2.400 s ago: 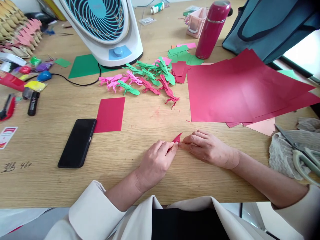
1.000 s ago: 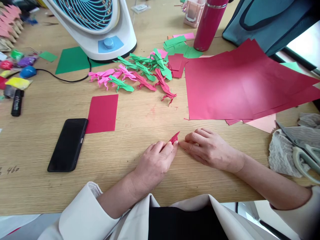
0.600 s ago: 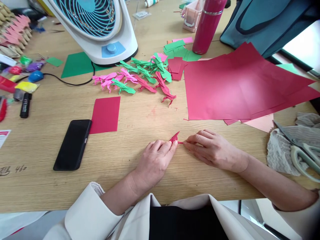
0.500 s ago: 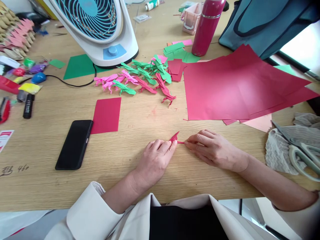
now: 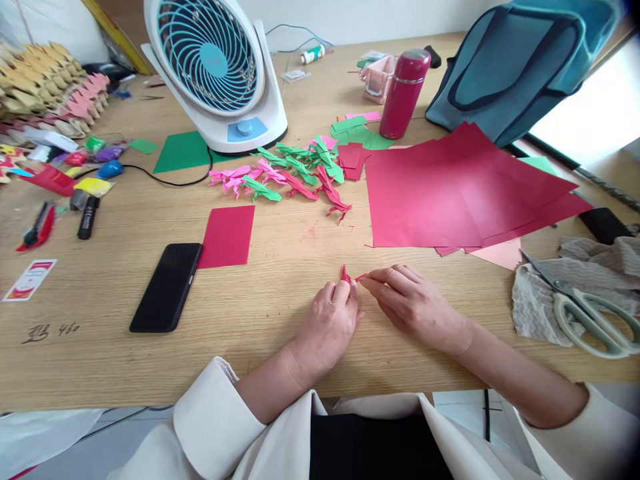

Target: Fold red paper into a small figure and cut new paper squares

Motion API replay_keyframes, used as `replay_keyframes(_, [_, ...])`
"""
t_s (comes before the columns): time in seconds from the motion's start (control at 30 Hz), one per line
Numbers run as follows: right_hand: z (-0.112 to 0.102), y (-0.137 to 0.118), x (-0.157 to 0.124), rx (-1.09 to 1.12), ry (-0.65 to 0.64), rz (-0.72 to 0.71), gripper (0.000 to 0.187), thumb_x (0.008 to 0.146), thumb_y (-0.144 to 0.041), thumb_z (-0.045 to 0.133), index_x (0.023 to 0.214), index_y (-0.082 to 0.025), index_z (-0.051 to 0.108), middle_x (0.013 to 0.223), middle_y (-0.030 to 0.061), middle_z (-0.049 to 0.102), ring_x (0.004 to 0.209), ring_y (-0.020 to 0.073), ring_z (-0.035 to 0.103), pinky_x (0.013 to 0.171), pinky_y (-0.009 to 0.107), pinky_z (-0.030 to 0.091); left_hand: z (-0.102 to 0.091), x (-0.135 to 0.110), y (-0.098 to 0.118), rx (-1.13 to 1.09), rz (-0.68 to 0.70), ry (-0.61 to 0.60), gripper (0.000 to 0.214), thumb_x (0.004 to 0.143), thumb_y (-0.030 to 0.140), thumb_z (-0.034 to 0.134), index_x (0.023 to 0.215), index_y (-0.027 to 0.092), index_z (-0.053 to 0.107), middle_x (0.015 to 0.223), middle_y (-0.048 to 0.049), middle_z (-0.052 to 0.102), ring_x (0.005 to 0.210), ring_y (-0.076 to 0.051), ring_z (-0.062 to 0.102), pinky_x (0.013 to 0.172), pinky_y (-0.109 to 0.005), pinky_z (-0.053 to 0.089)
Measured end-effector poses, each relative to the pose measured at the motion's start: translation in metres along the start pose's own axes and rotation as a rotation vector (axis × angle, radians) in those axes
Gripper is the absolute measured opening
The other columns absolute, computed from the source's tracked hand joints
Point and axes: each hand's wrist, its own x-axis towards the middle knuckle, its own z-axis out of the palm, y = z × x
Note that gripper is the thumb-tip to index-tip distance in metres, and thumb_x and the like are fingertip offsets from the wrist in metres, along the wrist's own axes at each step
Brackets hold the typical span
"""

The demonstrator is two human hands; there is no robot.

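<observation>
My left hand (image 5: 327, 327) is closed, pinching a small red folded-paper figure (image 5: 345, 275) against the table, with one red point sticking up past the fingertips. My right hand (image 5: 417, 308) is closed on a thin red strip at the figure's right side; much of the figure is hidden by fingers. Beyond the hands lie finished-looking folded-paper figures in red (image 5: 332, 190), green (image 5: 263, 189) and pink (image 5: 229, 179). Left of them is a red paper rectangle (image 5: 227, 235), partly beside a black phone (image 5: 167, 287).
Large red sheets (image 5: 420, 193) spread at the right, near scissors (image 5: 590, 317) on a crumpled cloth (image 5: 530, 300). Farther back stand a fan (image 5: 215, 73), a red bottle (image 5: 405, 97) and a blue bag (image 5: 495, 73). A marker (image 5: 89, 218) and a cutter (image 5: 40, 227) lie left.
The view has shifted, showing more of the table's far side. My hands have drawn closer together, and the red figure's upper point now stands more upright.
</observation>
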Motion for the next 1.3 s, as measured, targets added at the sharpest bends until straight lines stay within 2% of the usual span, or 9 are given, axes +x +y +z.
replay_keyframes(0.13, [0.011,-0.007,0.004,0.080,0.001,0.017,0.038,0.098,-0.013,0.040,0.135,-0.012,0.049,0.105,0.0139,0.066,0.093,0.0243,0.058,0.082,0.041,0.048,-0.003,-0.004,-0.005,-0.148,-0.025,0.030,0.027,0.095,0.021,0.049,0.118,0.010,0.055,0.097,-0.0111,0.058,0.090,-0.023,0.058,0.082,-0.040,0.055])
replay_keyframes(0.27, [0.014,-0.004,0.005,0.098,-0.023,0.075,0.040,0.096,-0.009,0.040,0.135,-0.014,0.048,0.103,0.0122,0.068,0.097,0.0248,0.060,0.084,0.041,0.046,-0.009,-0.012,-0.024,-0.374,0.057,0.102,0.031,0.095,0.009,0.042,0.124,0.015,0.053,0.107,-0.0083,0.061,0.099,-0.017,0.060,0.090,-0.032,0.055])
replay_keyframes(0.4, [0.010,0.001,0.005,0.154,-0.051,0.060,0.041,0.096,-0.009,0.042,0.135,-0.016,0.048,0.109,0.0123,0.068,0.106,0.0256,0.058,0.088,0.042,0.045,-0.010,-0.017,-0.044,-0.278,0.164,0.120,0.037,0.094,0.006,0.043,0.128,0.013,0.053,0.126,-0.0110,0.060,0.111,-0.019,0.057,0.100,-0.037,0.051])
replay_keyframes(0.57, [0.009,0.006,0.006,0.192,-0.100,-0.006,0.035,0.097,-0.010,0.040,0.129,-0.016,0.053,0.121,0.0131,0.064,0.114,0.0242,0.056,0.095,0.043,0.043,-0.006,-0.016,-0.053,-0.219,0.239,0.063,0.037,0.094,0.008,0.046,0.130,0.013,0.054,0.129,-0.0096,0.061,0.112,-0.021,0.055,0.099,-0.038,0.051])
replay_keyframes(0.73, [0.004,0.006,0.008,0.134,-0.115,-0.043,0.028,0.097,-0.010,0.041,0.117,-0.013,0.060,0.125,0.0146,0.063,0.116,0.0242,0.056,0.096,0.043,0.044,-0.005,-0.013,-0.037,-0.158,0.187,0.057,0.032,0.095,0.011,0.046,0.124,0.009,0.057,0.122,-0.0126,0.062,0.105,-0.022,0.057,0.094,-0.038,0.052])
replay_keyframes(0.83, [0.001,0.003,0.008,0.097,-0.121,-0.043,0.027,0.097,-0.013,0.043,0.118,-0.013,0.060,0.124,0.0146,0.064,0.115,0.0244,0.058,0.095,0.043,0.045,-0.003,-0.012,-0.022,-0.146,0.133,0.059,0.033,0.096,0.011,0.040,0.125,0.010,0.056,0.115,-0.0125,0.063,0.100,-0.021,0.058,0.091,-0.037,0.052])
replay_keyframes(0.93, [0.000,0.002,0.006,0.066,-0.128,-0.054,0.027,0.098,-0.014,0.044,0.120,-0.013,0.060,0.128,0.0149,0.063,0.116,0.0252,0.058,0.096,0.043,0.045,-0.001,-0.013,-0.014,-0.202,0.135,0.071,0.033,0.096,0.014,0.042,0.126,0.010,0.055,0.114,-0.0116,0.063,0.103,-0.022,0.057,0.094,-0.038,0.050])
replay_keyframes(1.13, [-0.004,0.012,0.000,0.095,-0.192,-0.095,0.030,0.098,-0.014,0.040,0.121,-0.012,0.059,0.136,0.0173,0.058,0.124,0.0261,0.054,0.098,0.045,0.045,-0.003,-0.013,-0.023,-0.365,0.142,0.082,0.024,0.094,0.013,0.047,0.115,0.013,0.059,0.113,-0.0090,0.064,0.104,-0.022,0.057,0.094,-0.038,0.049])
replay_keyframes(1.3, [-0.012,0.023,0.003,0.119,-0.251,-0.175,0.033,0.099,-0.015,0.041,0.129,-0.012,0.055,0.138,0.0176,0.056,0.127,0.0248,0.053,0.098,0.043,0.046,-0.005,-0.003,-0.037,-0.427,-0.042,0.144,0.019,0.092,0.015,0.052,0.110,0.016,0.059,0.106,-0.0078,0.062,0.101,-0.022,0.055,0.093,-0.039,0.047])
